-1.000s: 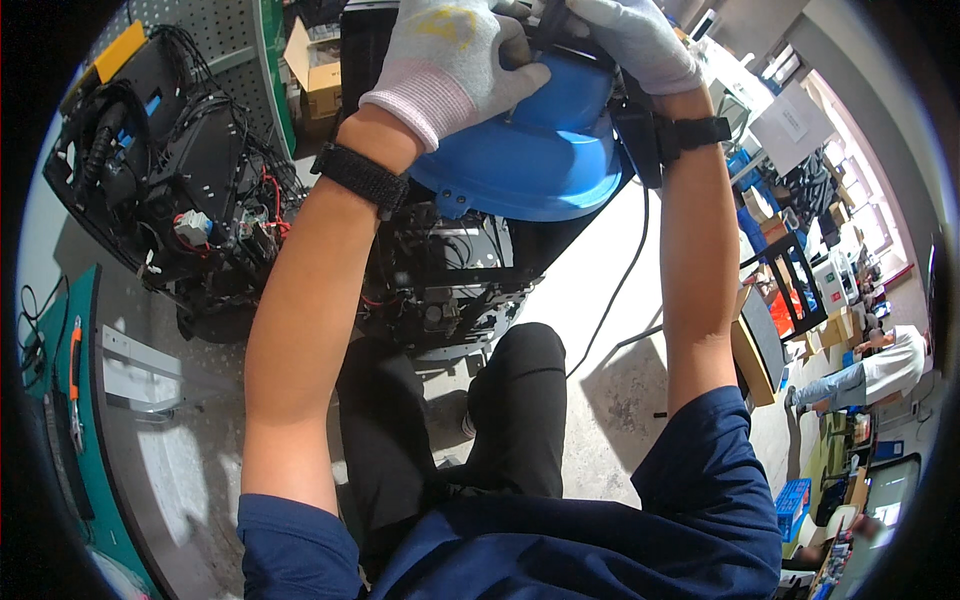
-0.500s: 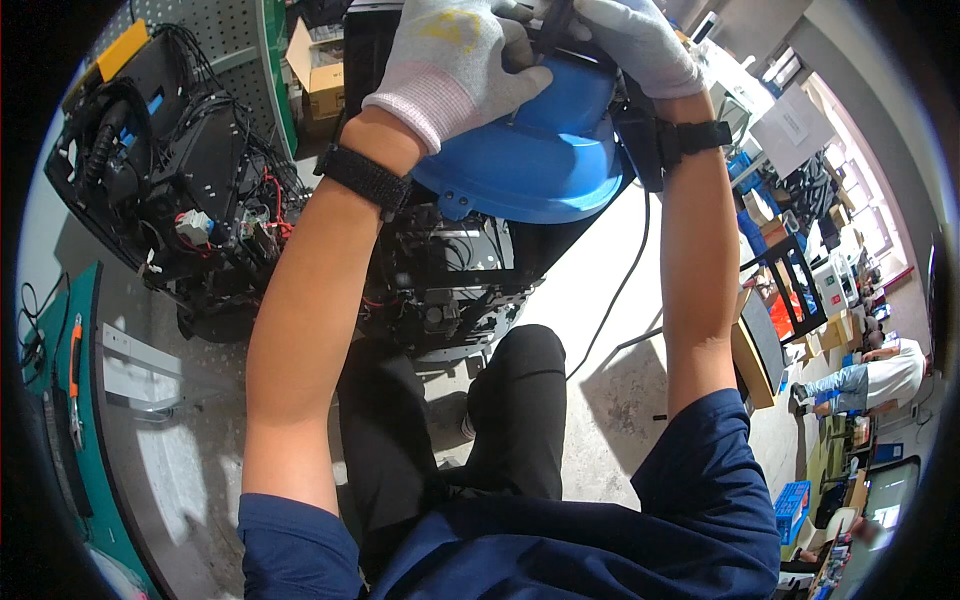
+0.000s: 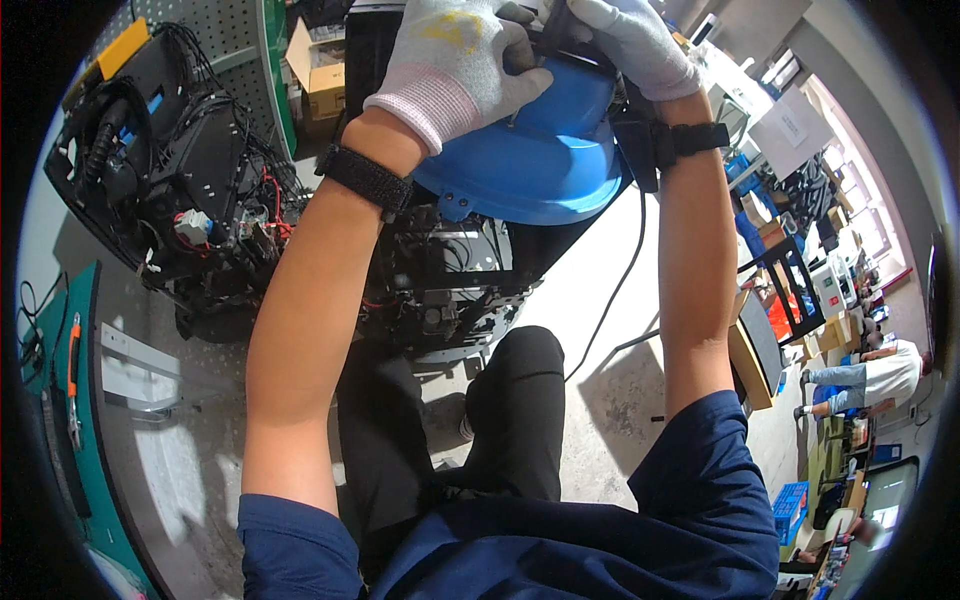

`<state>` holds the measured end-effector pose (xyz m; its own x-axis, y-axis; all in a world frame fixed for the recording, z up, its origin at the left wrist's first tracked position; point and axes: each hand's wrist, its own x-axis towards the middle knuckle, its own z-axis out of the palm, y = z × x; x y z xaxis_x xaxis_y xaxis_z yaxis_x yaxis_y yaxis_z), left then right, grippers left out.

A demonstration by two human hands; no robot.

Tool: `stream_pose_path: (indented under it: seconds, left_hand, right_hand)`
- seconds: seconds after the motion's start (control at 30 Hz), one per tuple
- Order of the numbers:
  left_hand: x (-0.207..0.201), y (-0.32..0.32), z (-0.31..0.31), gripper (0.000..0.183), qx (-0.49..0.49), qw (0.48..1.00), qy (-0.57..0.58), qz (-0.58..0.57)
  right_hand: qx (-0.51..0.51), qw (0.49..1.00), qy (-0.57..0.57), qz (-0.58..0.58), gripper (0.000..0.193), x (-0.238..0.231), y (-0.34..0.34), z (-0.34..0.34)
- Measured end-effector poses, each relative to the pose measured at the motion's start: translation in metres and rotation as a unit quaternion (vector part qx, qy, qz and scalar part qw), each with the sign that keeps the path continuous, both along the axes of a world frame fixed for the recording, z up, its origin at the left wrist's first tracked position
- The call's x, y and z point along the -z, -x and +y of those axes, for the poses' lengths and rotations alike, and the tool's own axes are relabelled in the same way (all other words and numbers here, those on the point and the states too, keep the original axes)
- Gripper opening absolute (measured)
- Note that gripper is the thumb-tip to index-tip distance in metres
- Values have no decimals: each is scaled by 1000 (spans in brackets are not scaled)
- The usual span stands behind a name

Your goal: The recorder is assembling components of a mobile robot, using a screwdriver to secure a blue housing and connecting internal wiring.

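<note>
Both my hands wear white knit gloves and reach up to a rounded blue plastic cover (image 3: 540, 160) at the top of the view. My left hand (image 3: 455, 60) lies over the cover's upper left side, fingers curled onto it. My right hand (image 3: 625, 35) grips a dark part at the cover's top edge; what it is stays hidden. Black bands circle both wrists. Under the cover sits a black machine frame with wiring (image 3: 450, 280).
An opened black unit with cables and red wires (image 3: 170, 180) stands at the left. A green mat with an orange-handled tool (image 3: 70, 370) lies at the far left. Cardboard boxes (image 3: 320, 70) are behind. A black cable (image 3: 615, 290) crosses the concrete floor. Another person (image 3: 870, 375) stands far right.
The blue cover and both hands have shifted slightly upward and to the right in the view. The grip on it looks the same.
</note>
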<state>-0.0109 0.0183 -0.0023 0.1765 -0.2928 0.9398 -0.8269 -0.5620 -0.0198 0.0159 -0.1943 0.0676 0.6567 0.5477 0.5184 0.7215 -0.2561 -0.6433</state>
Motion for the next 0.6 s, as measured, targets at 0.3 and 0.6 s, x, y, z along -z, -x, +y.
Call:
stream_pose_path:
  seconds: [0.3, 0.6]
  left_hand:
    - [1, 1, 0, 25, -23, 1000, -10, 15]
    - [0, 0, 0, 26, -7, 999, -9, 33]
  right_hand:
    - [-18, 1000, -11, 19, 36, -2, 6, 2]
    - [33, 999, -26, -2, 35, 0, 11, 5]
